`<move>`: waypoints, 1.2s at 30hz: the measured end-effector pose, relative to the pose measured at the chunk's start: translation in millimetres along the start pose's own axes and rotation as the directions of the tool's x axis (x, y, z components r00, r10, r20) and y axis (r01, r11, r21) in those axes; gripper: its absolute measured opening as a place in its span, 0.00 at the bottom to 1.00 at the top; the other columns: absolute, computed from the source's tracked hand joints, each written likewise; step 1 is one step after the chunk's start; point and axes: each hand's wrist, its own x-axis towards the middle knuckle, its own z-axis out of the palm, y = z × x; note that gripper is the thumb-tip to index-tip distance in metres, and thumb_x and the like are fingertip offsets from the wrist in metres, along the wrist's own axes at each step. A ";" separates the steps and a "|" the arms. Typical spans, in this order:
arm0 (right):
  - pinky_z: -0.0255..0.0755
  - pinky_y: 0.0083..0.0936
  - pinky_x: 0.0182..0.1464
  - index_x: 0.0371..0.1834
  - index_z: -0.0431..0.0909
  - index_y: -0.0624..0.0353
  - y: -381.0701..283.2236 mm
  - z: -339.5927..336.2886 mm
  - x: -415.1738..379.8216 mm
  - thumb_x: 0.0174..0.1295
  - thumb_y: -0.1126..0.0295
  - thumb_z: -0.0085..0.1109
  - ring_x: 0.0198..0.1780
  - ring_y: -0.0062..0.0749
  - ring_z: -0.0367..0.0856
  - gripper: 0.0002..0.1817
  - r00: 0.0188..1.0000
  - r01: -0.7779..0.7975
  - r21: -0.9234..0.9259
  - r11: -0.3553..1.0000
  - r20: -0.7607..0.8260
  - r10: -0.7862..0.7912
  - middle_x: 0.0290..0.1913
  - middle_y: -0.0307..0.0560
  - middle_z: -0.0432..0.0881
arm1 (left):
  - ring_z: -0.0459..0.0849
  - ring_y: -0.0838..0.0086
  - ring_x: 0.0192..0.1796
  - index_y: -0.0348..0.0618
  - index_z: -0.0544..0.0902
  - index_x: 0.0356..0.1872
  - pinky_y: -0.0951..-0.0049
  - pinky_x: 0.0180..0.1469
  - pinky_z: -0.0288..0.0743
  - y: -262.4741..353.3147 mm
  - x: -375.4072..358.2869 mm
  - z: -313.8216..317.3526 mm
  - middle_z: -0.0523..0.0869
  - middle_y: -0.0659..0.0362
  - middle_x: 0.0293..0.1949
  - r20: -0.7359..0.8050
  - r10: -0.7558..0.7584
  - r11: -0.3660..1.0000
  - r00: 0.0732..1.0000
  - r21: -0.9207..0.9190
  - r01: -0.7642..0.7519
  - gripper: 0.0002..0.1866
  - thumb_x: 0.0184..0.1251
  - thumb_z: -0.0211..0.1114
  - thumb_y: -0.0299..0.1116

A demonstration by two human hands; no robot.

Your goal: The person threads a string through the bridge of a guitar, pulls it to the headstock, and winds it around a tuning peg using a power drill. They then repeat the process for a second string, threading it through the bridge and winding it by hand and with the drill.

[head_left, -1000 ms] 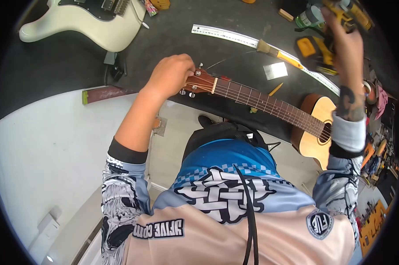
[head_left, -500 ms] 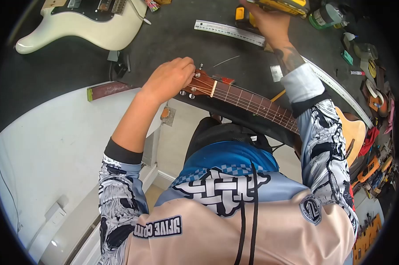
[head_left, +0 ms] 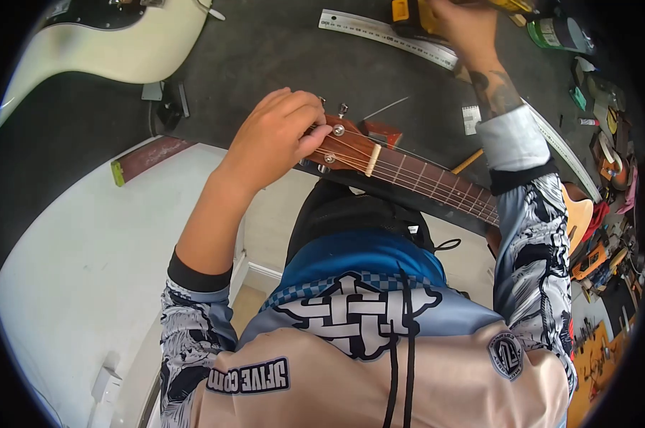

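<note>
My left hand (head_left: 276, 139) is curled over the end of an acoustic guitar's headstock (head_left: 347, 143), with thumb and fingers closed near the strings and tuning posts. What lies under the fingertips is hidden. The fretboard (head_left: 436, 184) runs right from the white nut, passing beneath my right forearm. At the top edge, my right hand (head_left: 468, 32) is closed around a yellow and black cordless drill (head_left: 411, 18), partly cut off by the frame. Below the drill, a long metal ruler (head_left: 372, 30) lies on the dark bench.
A cream electric guitar body (head_left: 115, 50) lies at upper left. Behind the neck are a red block (head_left: 383, 133) and a pencil (head_left: 468, 162). A green-labelled container (head_left: 554, 33) stands at upper right, with many tools along the right side. A wooden strip (head_left: 151, 158) sits at the left edge.
The view has shifted, so the bench items sit higher in frame. My left hand has turned, showing its thumb against the headstock. My right hand stays on the drill near the top edge.
</note>
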 end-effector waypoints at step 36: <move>0.71 0.26 0.31 0.35 0.81 0.62 17.9 17.7 5.0 0.68 0.76 0.65 0.27 0.24 0.79 0.04 0.972 -0.200 -0.186 0.962 0.082 0.218 0.27 0.41 0.82 | 0.84 0.57 0.47 0.38 0.82 0.36 0.60 0.51 0.79 -2.4 5.8 -3.1 0.85 0.54 0.45 0.024 0.036 0.997 0.999 -0.074 -0.034 0.07 0.63 0.72 0.28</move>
